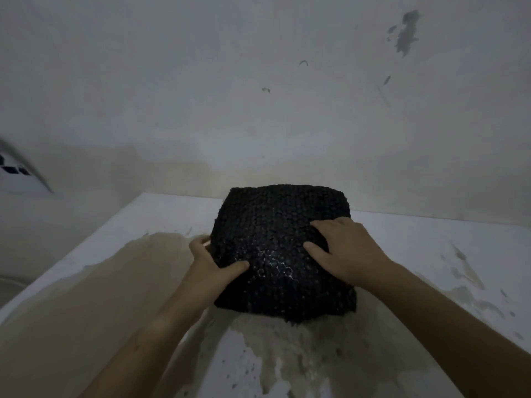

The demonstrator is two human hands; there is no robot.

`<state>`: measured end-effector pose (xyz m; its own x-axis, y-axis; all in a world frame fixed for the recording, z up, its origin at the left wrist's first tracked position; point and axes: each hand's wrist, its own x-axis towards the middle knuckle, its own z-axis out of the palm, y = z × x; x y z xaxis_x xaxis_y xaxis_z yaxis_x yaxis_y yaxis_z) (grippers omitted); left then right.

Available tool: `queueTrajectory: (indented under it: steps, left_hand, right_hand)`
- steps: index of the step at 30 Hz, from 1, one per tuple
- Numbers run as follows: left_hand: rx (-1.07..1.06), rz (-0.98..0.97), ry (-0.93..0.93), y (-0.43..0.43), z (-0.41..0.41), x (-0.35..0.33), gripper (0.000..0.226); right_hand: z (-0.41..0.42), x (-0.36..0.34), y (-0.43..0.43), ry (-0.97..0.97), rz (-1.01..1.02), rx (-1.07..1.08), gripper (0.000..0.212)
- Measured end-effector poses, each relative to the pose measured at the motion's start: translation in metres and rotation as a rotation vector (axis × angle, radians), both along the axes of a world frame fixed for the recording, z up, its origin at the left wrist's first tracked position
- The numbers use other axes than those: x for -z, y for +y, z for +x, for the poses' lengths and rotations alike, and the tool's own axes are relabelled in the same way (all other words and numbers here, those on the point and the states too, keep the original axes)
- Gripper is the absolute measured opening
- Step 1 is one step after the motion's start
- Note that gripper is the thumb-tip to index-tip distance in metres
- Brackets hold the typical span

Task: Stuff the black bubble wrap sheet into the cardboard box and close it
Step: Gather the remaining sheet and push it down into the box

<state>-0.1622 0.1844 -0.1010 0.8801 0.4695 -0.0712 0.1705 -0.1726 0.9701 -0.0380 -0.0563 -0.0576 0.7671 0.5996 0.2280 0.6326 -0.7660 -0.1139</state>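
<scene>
A black bubble wrap sheet [275, 225] lies draped in a boxy mound in the middle of the table. It hides whatever is under it, and no cardboard box shows. My left hand [212, 265] grips the sheet's left edge, thumb on top and fingers curled beneath. My right hand [347, 254] rests flat on the sheet's right side with its fingers spread, pressing down.
The table [431, 254] is white with worn, brownish patches. A stained wall [258, 96] rises right behind it. A blurred white object with dark squares [17, 173] sits at the far left edge.
</scene>
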Motion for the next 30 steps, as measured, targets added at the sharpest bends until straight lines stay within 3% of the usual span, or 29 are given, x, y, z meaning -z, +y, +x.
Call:
queueTrajectory:
  steps: [2,6,8,11,14,18,22,24,27,30]
  left_hand:
    - [-0.038,0.166,-0.082,0.001,0.006,-0.008,0.085]
    - [0.069,0.628,-0.254,-0.002,0.029,-0.039,0.067]
    - [0.127,0.815,-0.185,-0.007,0.047,-0.049,0.056]
    - [0.256,0.951,0.116,-0.014,0.070,-0.055,0.055]
    - [0.412,0.983,0.327,-0.016,0.083,-0.058,0.062]
    - [0.463,1.093,0.445,-0.019,0.096,-0.065,0.066]
    - [0.530,1.088,0.559,-0.032,0.104,-0.067,0.067]
    - [0.598,0.974,0.619,-0.037,0.108,-0.069,0.063]
    - [0.627,0.883,0.671,-0.041,0.117,-0.078,0.053]
    - [0.623,0.903,0.671,-0.044,0.124,-0.082,0.047]
  right_hand:
    - [0.005,-0.005,0.005,0.009,-0.054,0.000,0.065]
    - [0.013,-0.017,0.018,0.101,-0.123,0.018,0.063]
    - [0.018,-0.021,0.024,0.134,-0.178,0.042,0.059]
    - [0.026,-0.023,0.034,0.193,-0.272,0.086,0.064]
    - [0.035,-0.020,0.039,0.288,-0.302,0.118,0.071]
    - [0.044,-0.016,0.041,0.430,-0.308,0.135,0.075]
    - [0.044,-0.014,0.037,0.416,-0.311,0.082,0.056]
    - [0.039,-0.010,0.030,0.333,-0.213,0.017,0.043]
    - [0.028,-0.007,0.020,0.032,0.080,-0.106,0.034]
    - [0.025,-0.008,0.016,-0.213,0.123,-0.096,0.037]
